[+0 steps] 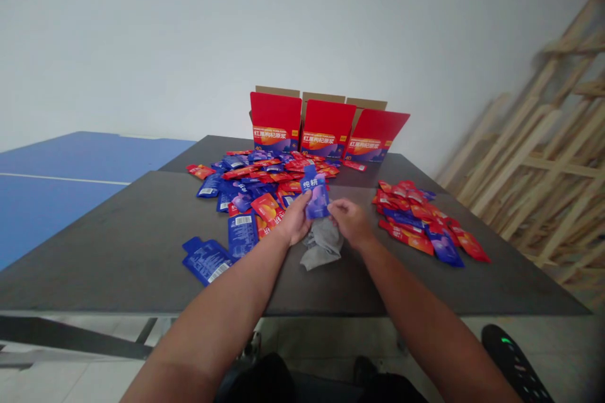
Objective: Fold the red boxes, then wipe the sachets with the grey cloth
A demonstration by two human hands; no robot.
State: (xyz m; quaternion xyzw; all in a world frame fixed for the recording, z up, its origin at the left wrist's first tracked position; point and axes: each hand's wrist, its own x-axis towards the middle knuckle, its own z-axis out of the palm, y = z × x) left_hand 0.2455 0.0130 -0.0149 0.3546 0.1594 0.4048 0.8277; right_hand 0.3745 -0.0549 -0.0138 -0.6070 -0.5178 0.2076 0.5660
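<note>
A blue pouch (316,197) with a narrow top and pale lettering stands upright in my left hand (297,219), its fingers closed on the left edge. My right hand (350,221) is closed, fingertips at the pouch's lower right edge. A crumpled grey cloth (324,244) hangs or lies just under the pouch and runs up to the right fingers; the exact grip is partly hidden. Left of my hands spreads a big heap of red and blue pouches (255,179). A smaller pile of mostly red pouches (416,214) lies to the right.
Three open cartons with red flaps (275,119) (328,126) (375,132) stand in a row behind the heap. They rest on a dark grey table (118,258). A blue table (70,201) adjoins at the left, and wooden frames (529,151) lean at the right.
</note>
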